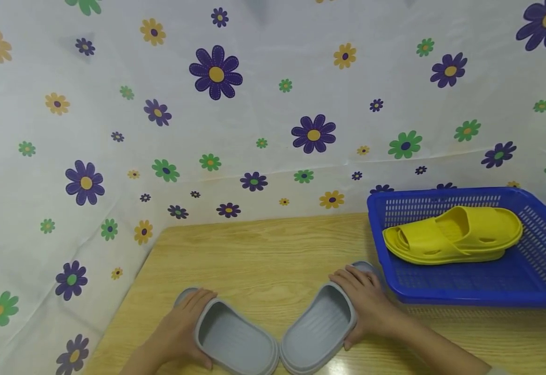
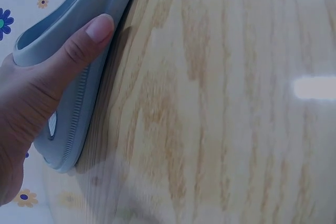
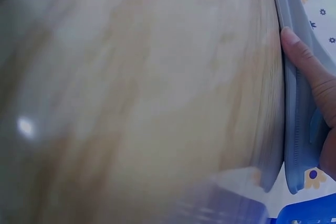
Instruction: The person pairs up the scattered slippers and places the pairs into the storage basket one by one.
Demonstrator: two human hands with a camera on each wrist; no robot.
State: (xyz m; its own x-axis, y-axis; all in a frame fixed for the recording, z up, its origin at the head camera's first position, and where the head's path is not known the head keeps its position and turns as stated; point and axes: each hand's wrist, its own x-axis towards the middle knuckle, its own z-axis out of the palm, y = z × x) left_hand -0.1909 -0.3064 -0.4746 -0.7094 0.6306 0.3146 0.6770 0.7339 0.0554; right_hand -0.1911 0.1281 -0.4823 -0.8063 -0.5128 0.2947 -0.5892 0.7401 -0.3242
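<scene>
Between the worktop's left edge and the blue basket, the left hand clamps fingers and thumb round one grey slide slipper, the right hand likewise round its mate.

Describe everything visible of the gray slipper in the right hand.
The gray slipper looks like molded foam or rubber, with a ridged footbed and a slot in its side. Its toe points away, angled toward the blue basket; its heel appears to touch the other slipper. The right hand grips its front part, covering much of it. Whether it rests on the tabletop is unclear.
</scene>
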